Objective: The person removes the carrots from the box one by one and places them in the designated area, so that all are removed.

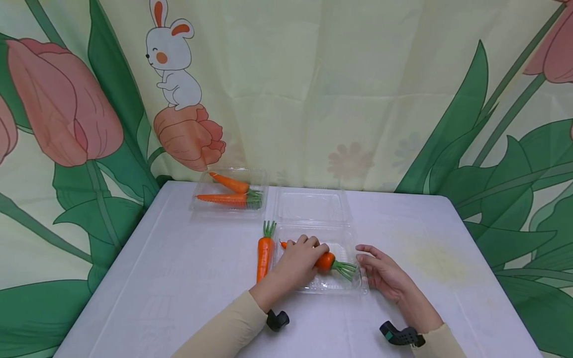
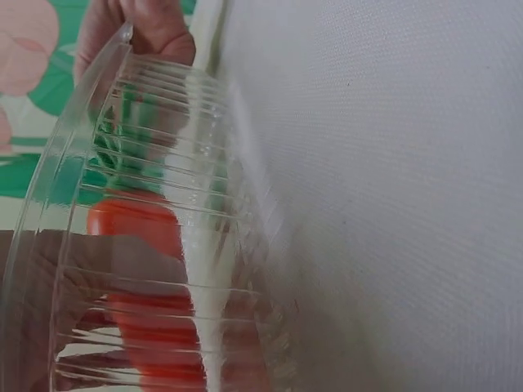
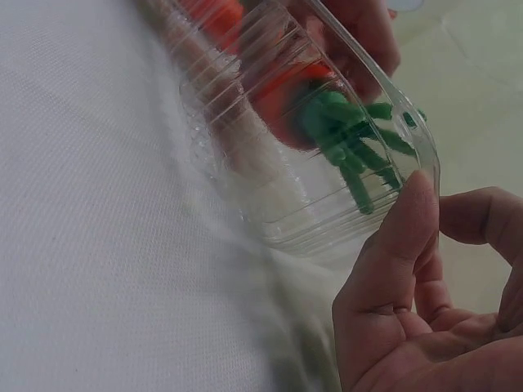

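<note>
Head view: my left hand grasps a carrot inside the clear box, apparently placing it; letting go seems called for next. Left wrist: carrot behind ridged plastic. Right wrist: my right hand pinches the box's corner.

**My left grip held a carrot inside the clear box**

The bright orange carrot slanted, slim tip toward the far left, green stalks fanning toward the near right. The ribbed, see-through plastic box stood open, its lid folded back behind it; my right grip pinched its right rim.
</note>
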